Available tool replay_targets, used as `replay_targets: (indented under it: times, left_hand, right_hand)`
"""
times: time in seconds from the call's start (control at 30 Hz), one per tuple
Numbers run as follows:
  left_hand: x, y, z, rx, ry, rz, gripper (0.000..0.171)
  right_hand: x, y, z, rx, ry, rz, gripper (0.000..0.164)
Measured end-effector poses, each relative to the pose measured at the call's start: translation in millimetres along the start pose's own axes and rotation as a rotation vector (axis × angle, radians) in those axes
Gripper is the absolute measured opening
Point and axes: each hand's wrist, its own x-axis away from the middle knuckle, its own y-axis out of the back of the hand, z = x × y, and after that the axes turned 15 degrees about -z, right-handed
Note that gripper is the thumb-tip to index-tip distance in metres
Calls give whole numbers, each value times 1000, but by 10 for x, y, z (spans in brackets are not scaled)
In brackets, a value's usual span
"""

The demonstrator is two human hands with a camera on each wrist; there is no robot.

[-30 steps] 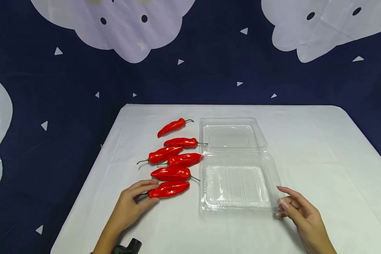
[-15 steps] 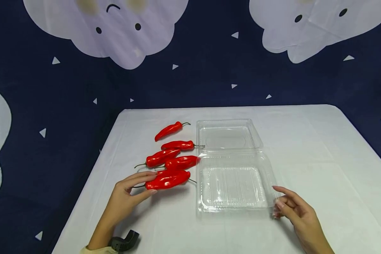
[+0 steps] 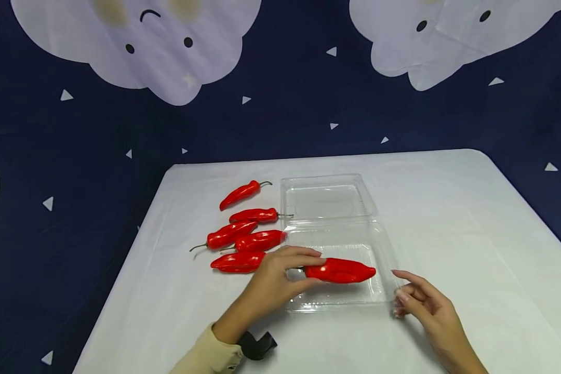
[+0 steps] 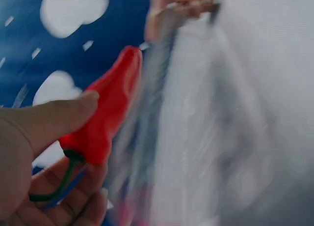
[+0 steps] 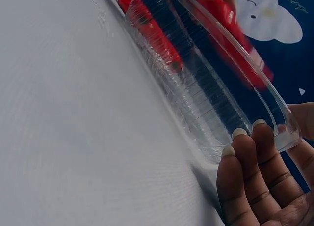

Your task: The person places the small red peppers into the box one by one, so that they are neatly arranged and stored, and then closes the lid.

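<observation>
My left hand (image 3: 273, 278) pinches a red chili pepper (image 3: 342, 271) near its stem end, between thumb and fingers, over the front half of a clear plastic clamshell container (image 3: 387, 244). The pepper's tip points right. In the left wrist view the green stem of this pepper (image 4: 105, 108) curves back into the palm. My right hand (image 3: 430, 306) grips the container's front right corner. In the right wrist view, fingertips (image 5: 239, 142) press the outside of the container wall (image 5: 216, 108), with the thumb side at the rim.
Several more red chili peppers (image 3: 240, 195) lie on the white table left of the container, one tip and one stem reaching its edge. The lid half (image 3: 327, 200) lies open at the back. A black wrist strap (image 3: 257, 345) hangs below my left wrist. A dark blue cloth (image 3: 280, 130) hangs behind.
My left hand has picked up the nearest pepper and carried it right, from the table to above the container. My right hand stays at the container's corner. The head view has shifted slightly.
</observation>
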Motion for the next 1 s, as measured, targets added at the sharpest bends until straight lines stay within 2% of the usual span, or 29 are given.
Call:
replay_targets:
  times: [0.1,0.2,0.4,0.5,0.57,0.67,0.83,0.9,1.0]
  left_hand:
    - [7,-150,-38,-97,-31,69,38]
    - [31,-210,-53,-172,-40,131,36]
    - [-29,-219,-93,-270,-24,282,33]
    - [-81,-213,-100,-284,-4,363,30]
    - [-100,-206,-92,-285,-2,394,28]
    - [-99,-206,-76,-276,-1,399,29]
    - [-99,-173,-82,-273,-20,343,34]
    - [-107,-122,-92,-261,-11,303,34]
    - [-110,25,-76,-220,-20,203,33]
  right_hand:
    - [-6,-18,5,4,-13,-3,41]
    - [-17,-25,10,23,-21,-4,42]
    - [-29,-8,15,38,-22,-13,42]
    - [-20,2,10,38,-36,-19,42]
    - [-18,-1,8,38,-42,-15,43]
    - [-15,-6,6,39,-46,-11,43]
    - [-18,3,16,62,-39,-14,43]
    - [-16,6,21,76,-46,-20,43]
    - [-14,4,15,65,-39,-19,42]
